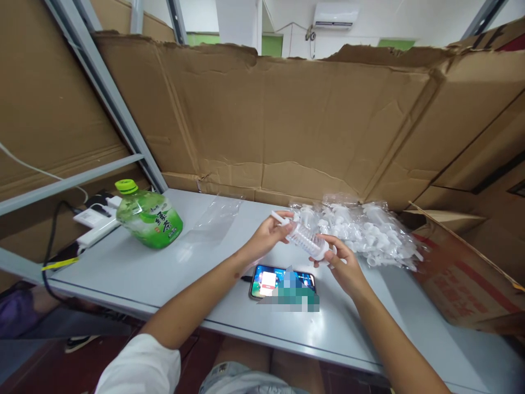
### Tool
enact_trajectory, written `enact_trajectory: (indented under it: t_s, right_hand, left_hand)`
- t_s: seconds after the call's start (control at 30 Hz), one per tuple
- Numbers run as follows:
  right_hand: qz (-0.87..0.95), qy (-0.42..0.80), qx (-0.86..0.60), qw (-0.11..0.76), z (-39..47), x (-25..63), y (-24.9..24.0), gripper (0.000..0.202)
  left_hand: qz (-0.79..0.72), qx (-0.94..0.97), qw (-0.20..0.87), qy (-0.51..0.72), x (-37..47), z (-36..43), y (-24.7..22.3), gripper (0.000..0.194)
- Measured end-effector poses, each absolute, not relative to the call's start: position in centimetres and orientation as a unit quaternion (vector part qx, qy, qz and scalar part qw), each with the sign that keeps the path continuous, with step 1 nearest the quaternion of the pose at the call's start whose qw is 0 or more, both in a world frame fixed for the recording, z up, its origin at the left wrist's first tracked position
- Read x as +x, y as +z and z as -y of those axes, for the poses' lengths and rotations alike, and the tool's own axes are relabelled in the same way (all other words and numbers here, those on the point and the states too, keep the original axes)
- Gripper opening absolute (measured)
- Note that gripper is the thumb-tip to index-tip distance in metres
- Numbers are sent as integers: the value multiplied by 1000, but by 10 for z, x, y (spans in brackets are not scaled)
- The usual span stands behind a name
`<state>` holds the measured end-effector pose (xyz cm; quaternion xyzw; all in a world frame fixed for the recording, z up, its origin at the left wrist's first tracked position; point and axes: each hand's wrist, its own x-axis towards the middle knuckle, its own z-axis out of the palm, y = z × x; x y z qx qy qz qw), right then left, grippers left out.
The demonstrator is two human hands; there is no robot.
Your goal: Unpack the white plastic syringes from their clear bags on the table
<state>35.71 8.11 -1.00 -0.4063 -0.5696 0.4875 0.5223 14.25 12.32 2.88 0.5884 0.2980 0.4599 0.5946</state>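
While gripped both ends, ribbed clear plastic pump point(304, 237) tilts.

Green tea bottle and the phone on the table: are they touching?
Apart. The head view shows the green tea bottle lying at the table's left, with bare tabletop between it and the phone.

Bright, even daylight from above and behind the cardboard wall point(311, 120). Washed out to near white above its torn top edge. Soft, faint shadows below it on the table point(135, 273). Strong wide-angle bending toward both sides of it. Blurred patch over the phone point(283, 283) in front.
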Motion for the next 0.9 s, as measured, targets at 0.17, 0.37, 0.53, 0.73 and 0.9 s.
enact_trajectory:
  t_s: [0.17,0.37,0.53,0.73,0.9]
  right_hand:
    - [541,507,-398,540,-82,360,-6,47]
    - [457,510,-373,626,-86,359,-7,62]
    - [349,545,-359,672,-88,353,-11,40]
    - [256,608,-301,688,-83,344,-6,36]
    - [303,620,-273,670,-76,346,3,48]
  left_hand:
    - [-321,658,523,436,121,-132,33,28]
    - [-351,638,533,430,118,-123,36,27]
    - [-366,593,545,467,133,-114,33,24]
    - [-334,637,518,463,148,-114,27,22]
    - [-347,813,311,350,152,-115,33,20]
